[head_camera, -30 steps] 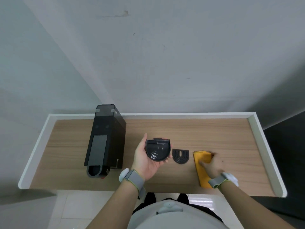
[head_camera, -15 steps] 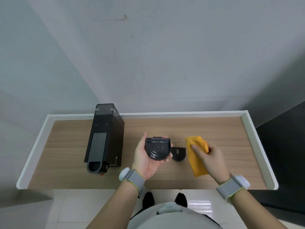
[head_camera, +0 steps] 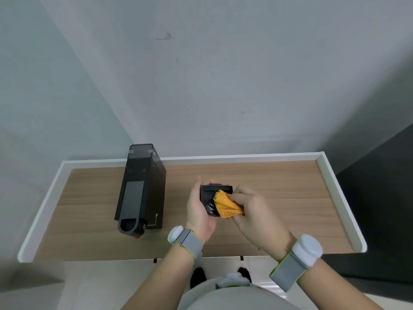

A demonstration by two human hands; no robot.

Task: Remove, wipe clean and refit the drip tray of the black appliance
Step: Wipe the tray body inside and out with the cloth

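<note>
1. While the left hand (head_camera: 199, 209) cups the drip tray (head_camera: 209, 199) from its left side and from beneath, the tray sits tilted in the palm above the wooden table (head_camera: 279, 186), lifted clear of the surface, its open inside facing up toward the camera.
2. Its thumb lies along the tray's left edge, and the fingertips curl over the far rim, so this hand is closed around the tray.
3. Pinched in the right hand (head_camera: 252, 211) is an orange cloth (head_camera: 225, 205), bunched into a folded wad, the fingers closed around it.
4. That cloth is pressed into the right part of the tray's hollow and covers most of that side; a glossy, wet-looking patch of the tray's floor shows just left of the cloth.
5. Standing upright on the left part of the table is the black appliance (head_camera: 139, 191), well apart from both hands; its front end is toward the near edge, with a rounded opening on top.
6. Both wrists carry grey straps with a white round device: one on the left wrist (head_camera: 185, 239), one on the right (head_camera: 297, 258).
7. A raised white rim (head_camera: 342, 198) runs along the table's sides and back, and pale walls meet behind it.
8. Below the near edge, the person's light-coloured top and dark shoes show over a tiled floor.
</note>
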